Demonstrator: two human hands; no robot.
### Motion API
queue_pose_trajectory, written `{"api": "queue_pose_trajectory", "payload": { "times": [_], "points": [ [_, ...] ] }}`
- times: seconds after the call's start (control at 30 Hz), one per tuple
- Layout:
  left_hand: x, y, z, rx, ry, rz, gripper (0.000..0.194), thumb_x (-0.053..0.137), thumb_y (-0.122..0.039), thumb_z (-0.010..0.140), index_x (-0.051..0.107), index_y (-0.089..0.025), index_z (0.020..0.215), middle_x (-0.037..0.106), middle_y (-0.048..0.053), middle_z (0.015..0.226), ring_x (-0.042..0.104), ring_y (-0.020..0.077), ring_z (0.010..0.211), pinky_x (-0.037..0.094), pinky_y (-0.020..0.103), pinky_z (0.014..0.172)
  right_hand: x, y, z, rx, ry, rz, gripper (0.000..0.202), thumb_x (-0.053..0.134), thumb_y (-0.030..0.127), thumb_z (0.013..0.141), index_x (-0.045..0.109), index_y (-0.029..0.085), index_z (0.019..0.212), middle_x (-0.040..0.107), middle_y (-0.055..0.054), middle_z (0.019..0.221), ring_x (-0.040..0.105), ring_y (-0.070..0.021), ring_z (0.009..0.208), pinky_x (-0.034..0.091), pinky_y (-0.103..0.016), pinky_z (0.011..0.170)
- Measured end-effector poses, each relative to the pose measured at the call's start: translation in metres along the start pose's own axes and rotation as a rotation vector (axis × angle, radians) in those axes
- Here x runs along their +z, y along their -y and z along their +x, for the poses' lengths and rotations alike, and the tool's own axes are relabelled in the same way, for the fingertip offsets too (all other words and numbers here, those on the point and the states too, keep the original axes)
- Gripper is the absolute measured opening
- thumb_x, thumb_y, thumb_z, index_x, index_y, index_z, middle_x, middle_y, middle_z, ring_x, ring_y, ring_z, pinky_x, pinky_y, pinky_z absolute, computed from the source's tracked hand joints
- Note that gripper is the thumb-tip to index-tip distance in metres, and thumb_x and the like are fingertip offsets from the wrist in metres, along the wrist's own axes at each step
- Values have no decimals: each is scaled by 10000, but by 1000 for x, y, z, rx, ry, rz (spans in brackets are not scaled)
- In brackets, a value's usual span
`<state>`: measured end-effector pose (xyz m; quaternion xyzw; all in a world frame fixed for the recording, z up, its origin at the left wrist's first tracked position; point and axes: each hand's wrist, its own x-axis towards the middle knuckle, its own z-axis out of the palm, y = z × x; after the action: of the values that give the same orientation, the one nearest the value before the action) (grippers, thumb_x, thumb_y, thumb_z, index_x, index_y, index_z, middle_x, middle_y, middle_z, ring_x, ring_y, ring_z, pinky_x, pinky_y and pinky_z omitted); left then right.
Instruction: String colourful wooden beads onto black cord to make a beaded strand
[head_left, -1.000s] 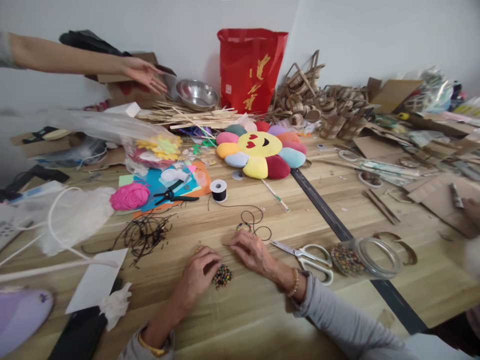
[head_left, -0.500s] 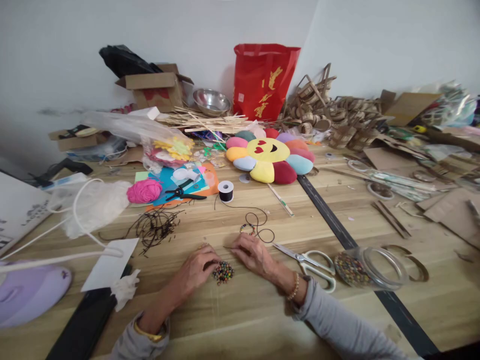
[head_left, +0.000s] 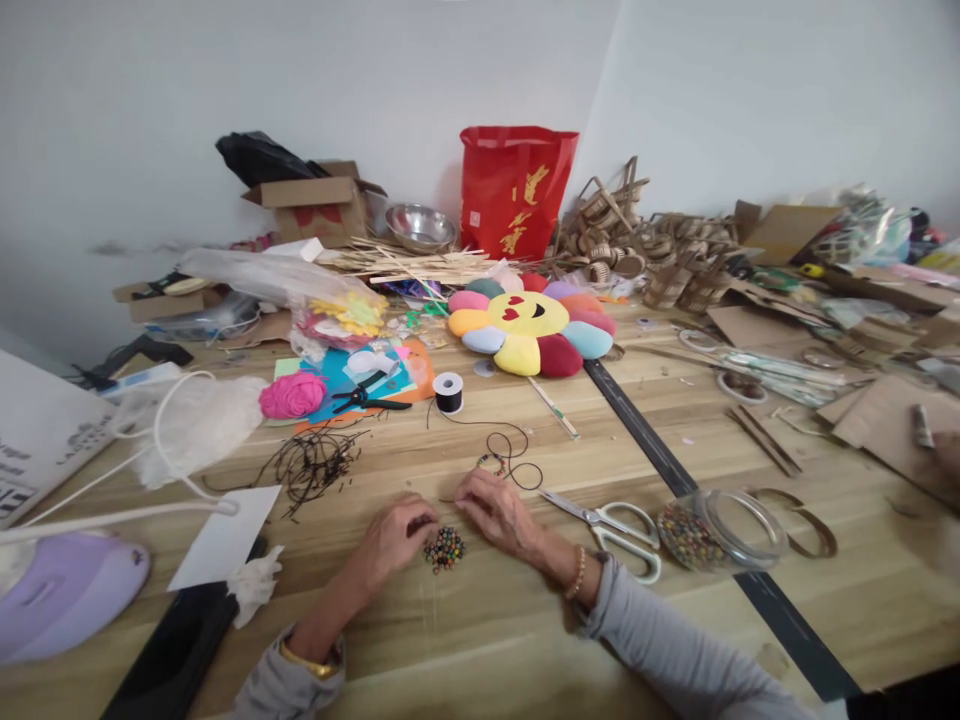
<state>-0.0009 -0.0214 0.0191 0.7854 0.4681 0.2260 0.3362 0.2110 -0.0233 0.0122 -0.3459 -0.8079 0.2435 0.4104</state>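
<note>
My left hand [head_left: 397, 530] is closed in a pinch at the left edge of a small heap of colourful beads [head_left: 445, 549]. What its fingertips hold, if anything, is too small to make out. Beyond the heap, my right hand [head_left: 496, 508] pinches a thin black cord [head_left: 510, 441], whose short end pokes out toward my left hand. Partly hidden behind the right fingers, a strung loop of beads [head_left: 491, 463] lies on the table. From there the cord curls back to a white spool of black cord [head_left: 448, 393].
White-handled scissors [head_left: 619, 530] lie right of my right hand, near a clear jar of beads [head_left: 694, 530] on its side. Black cord scraps [head_left: 311, 465], black pliers [head_left: 367, 398] and a flower cushion [head_left: 529, 320] lie farther back. A phone [head_left: 169, 650] is at front left.
The camera view has shifted slightly, so the scene sits lower at the back. My left fingers have drawn in a little; my right hand stays on the cord.
</note>
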Motion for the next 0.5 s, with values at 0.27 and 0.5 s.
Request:
{"api": "queue_pose_trajectory", "payload": {
  "times": [0.27,0.5],
  "points": [
    [-6,1,4,-245,-174,-545,216,718,-336,658,710,-136,740,729,46,714,647,184,671,512,278,668,18,2,7,44,-46,106,169,474,252,945,582,169,845,586,-40,760,544,-155,699,442,-266,645],
    [-4,1,0,-396,-115,-753,231,798,-290,565,720,-141,723,748,36,697,666,186,685,512,288,721,15,8,-2,25,-71,118,174,467,252,951,572,183,831,578,-38,765,534,-153,708,437,-271,652]
  ]
}}
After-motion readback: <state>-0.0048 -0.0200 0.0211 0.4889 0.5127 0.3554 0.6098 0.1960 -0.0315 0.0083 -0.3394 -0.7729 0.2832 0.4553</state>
